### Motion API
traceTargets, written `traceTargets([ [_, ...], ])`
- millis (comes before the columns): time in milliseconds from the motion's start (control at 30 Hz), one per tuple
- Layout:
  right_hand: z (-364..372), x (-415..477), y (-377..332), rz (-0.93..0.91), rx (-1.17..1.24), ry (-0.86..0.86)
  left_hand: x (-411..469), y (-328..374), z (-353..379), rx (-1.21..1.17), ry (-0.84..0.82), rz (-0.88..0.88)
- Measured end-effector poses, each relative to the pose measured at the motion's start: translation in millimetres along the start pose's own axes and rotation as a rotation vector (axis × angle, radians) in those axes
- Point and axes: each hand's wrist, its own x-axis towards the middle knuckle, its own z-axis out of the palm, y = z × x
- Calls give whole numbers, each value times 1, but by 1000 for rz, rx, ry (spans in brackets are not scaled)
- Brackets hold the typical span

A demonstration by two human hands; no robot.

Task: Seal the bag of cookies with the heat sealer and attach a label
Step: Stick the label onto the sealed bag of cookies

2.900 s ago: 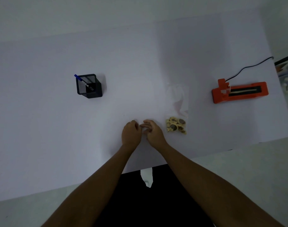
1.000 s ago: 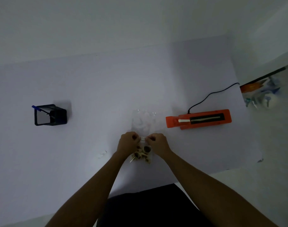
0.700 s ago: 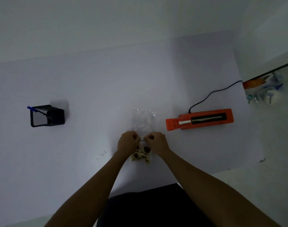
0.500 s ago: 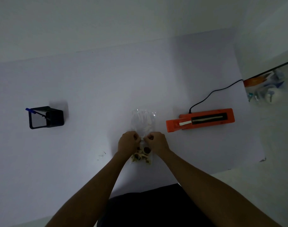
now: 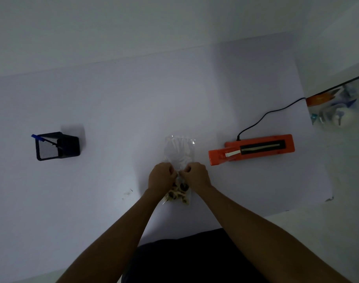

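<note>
**Both hands pinching the cookie bag at mid-table**

We saw a white table (image 5: 113, 111) filling the view. To the right lay the orange heat sealer (image 5: 252, 149), its black cord (image 5: 264, 117) trailing toward the far right. A black mesh pen holder (image 5: 57, 146) stood well to the left. The clear bag of cookies (image 5: 179, 154) lay flat at centre, cookies at its near end. The left hand (image 5: 161, 177) and right hand (image 5: 197, 176), curled, pinched the bag's middle together.

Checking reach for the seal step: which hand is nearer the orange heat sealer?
Right. The right hand pinches the cookie bag on the side facing the heat sealer; the left hand grips the bag's far side, farther off.
</note>
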Motion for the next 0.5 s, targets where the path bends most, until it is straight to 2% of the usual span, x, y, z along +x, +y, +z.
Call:
traceTargets([
  [300,-1,-1,2,12,25,24,2,0,2,41,67,-64],
  [500,0,0,10,45,51,61,5,-1,0,41,46,-74],
])
